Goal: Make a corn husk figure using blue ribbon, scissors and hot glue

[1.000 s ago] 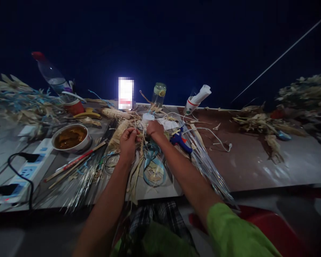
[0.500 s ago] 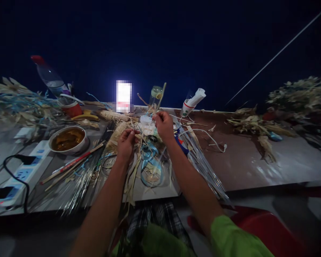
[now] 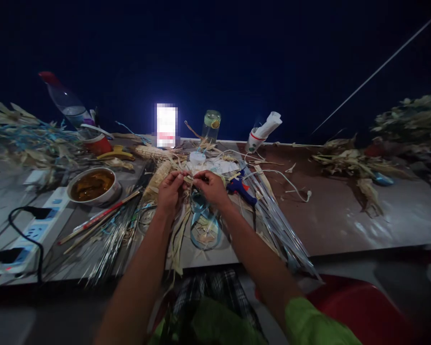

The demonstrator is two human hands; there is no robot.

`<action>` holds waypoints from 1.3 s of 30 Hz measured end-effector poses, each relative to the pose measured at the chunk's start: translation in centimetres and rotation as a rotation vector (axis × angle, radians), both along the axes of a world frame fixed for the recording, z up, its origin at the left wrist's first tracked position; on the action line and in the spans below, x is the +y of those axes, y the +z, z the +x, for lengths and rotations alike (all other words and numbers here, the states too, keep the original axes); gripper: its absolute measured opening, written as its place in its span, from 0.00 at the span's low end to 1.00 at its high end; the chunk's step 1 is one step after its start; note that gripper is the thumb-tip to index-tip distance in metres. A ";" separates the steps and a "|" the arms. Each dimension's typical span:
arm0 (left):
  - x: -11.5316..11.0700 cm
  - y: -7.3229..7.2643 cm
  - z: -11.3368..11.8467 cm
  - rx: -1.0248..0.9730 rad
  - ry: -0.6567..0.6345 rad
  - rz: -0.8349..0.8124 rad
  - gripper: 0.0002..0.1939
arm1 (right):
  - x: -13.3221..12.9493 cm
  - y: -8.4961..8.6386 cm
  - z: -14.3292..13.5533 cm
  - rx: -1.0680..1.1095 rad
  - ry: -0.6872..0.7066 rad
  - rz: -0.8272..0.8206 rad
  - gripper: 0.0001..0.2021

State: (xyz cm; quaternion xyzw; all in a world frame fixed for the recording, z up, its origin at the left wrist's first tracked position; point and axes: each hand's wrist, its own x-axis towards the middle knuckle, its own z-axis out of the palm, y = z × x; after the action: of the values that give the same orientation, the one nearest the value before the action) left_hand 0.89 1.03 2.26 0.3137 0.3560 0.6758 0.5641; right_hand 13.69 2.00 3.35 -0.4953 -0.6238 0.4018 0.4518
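Note:
My left hand [image 3: 170, 190] is closed in a pinch over the middle of the table. Right beside it my right hand [image 3: 211, 188] is pinched too, fingertips almost touching the left ones. Between them runs a narrow pale strip of corn husk [image 3: 189, 178], mostly hidden by the fingers. Below the hands lies a loop of light blue ribbon [image 3: 220, 234], with long husk strips [image 3: 176, 244] hanging at its left. A blue glue gun [image 3: 242, 188] rests just right of my right hand. Corn cobs [image 3: 153, 153] lie beyond my left hand.
At left stand a bowl of brown liquid [image 3: 115, 190] and a white power strip [image 3: 53, 203]. Thin metal wires [image 3: 111, 249] and clear glue sticks [image 3: 283, 225] flank my arms. Behind are a lidded jar [image 3: 211, 127], a paper cup [image 3: 254, 141] and a lit, blurred screen [image 3: 166, 124].
My right hand has come down and toward the left hand. The pale strip that stood up from its fingers now lies low between both hands. The glue gun shows more fully.

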 end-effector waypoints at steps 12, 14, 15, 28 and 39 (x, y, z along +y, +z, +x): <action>0.2 -0.1 0.2 0.012 0.041 -0.012 0.13 | -0.4 -0.3 0.4 -0.215 0.041 0.102 0.09; 0.2 -0.2 0.3 0.024 0.030 0.000 0.13 | -0.5 -0.4 0.0 -0.200 0.094 0.046 0.07; 0.2 -0.2 0.4 0.024 0.024 0.005 0.13 | -0.5 -0.4 -0.1 -0.183 0.112 0.016 0.07; 0.2 -0.3 0.1 -0.070 -0.029 0.027 0.11 | -0.5 -0.3 0.6 -0.067 0.141 -0.046 0.10; -0.1 0.2 -0.3 -0.239 -0.080 0.006 0.13 | -0.9 0.1 1.0 0.408 0.357 -0.418 0.09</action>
State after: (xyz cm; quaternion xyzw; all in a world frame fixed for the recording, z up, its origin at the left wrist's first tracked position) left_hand 0.62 0.94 2.42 0.2467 0.2713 0.6864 0.6279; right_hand 14.70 1.15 3.49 -0.3696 -0.5015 0.6846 0.3784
